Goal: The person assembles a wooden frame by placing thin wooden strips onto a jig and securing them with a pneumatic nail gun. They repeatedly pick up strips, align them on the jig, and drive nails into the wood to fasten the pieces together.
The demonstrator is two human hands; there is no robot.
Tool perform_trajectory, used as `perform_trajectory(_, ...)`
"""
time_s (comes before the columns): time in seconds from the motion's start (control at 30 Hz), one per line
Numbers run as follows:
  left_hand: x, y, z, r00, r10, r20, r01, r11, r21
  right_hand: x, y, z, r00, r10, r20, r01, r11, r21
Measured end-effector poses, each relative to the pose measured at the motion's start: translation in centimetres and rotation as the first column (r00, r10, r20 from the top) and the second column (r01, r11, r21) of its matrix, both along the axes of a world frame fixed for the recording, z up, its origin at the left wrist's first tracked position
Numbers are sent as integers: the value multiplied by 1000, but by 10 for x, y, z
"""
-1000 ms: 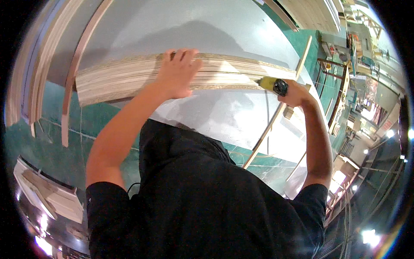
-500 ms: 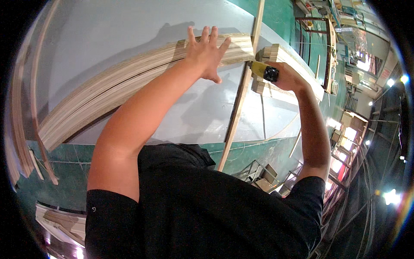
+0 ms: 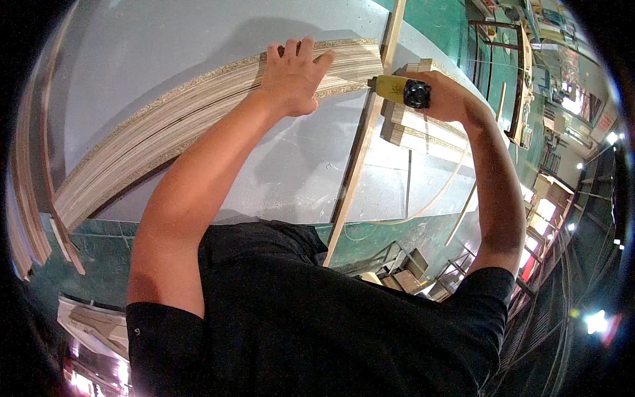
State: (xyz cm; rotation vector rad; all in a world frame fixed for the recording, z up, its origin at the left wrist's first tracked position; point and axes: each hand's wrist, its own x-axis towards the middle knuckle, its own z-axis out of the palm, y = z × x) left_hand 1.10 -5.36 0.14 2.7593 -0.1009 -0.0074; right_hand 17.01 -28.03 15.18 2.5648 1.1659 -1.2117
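My left hand (image 3: 293,78) rests with bent, parted fingers on top of a long bundle of stacked wooden strips (image 3: 192,109), holding nothing. My right hand (image 3: 444,96) is wrapped round a yellow nail gun (image 3: 390,87) with a round black end cap. Its dark nose points left and sits at the right end of the bundle; whether it touches the wood I cannot tell. The grip is hidden in my fingers. A thin pale hose (image 3: 443,192) curves below my right forearm.
The bundle lies on a grey tabletop (image 3: 291,162). A long wooden batten (image 3: 354,162) crosses it near the bundle's right end. Another stack of short wood pieces (image 3: 423,135) lies right of the batten. Long strips (image 3: 30,178) stand at far left; a metal frame (image 3: 496,25) is at far right.
My left hand has slid a little left along the bundle, its fingers more bent. The nail gun has shifted slightly up and now lies level across the batten, nose at the bundle's end.
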Motion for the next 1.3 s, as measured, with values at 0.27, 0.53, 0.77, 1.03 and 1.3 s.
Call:
perform_trajectory(0.27, 2, -2, 7, 996, 5, -93, -6, 1000, -13, 2, 19, -8, 995, 71, -70, -73, 997, -25)
perform_trajectory(0.53, 1, 0, 7, 995, 11, -104, -13, 1000, -18, -2, 38, -8, 989, 119, -89, -126, 989, -78)
perform_trajectory(0.77, 1, 1, 7, 994, 2, -105, -4, 1000, -19, -3, 38, -10, 987, 152, -57, -156, 984, -86)
perform_trajectory(1.03, 0, 0, 2, 994, -9, -112, 16, 998, 60, -3, 45, -9, 982, 143, -120, -157, 981, -117)
perform_trajectory(1.3, 2, 1, 3, 991, -16, -135, 28, 996, 87, 29, 48, 3, 992, 125, -7, -126, 991, -52)
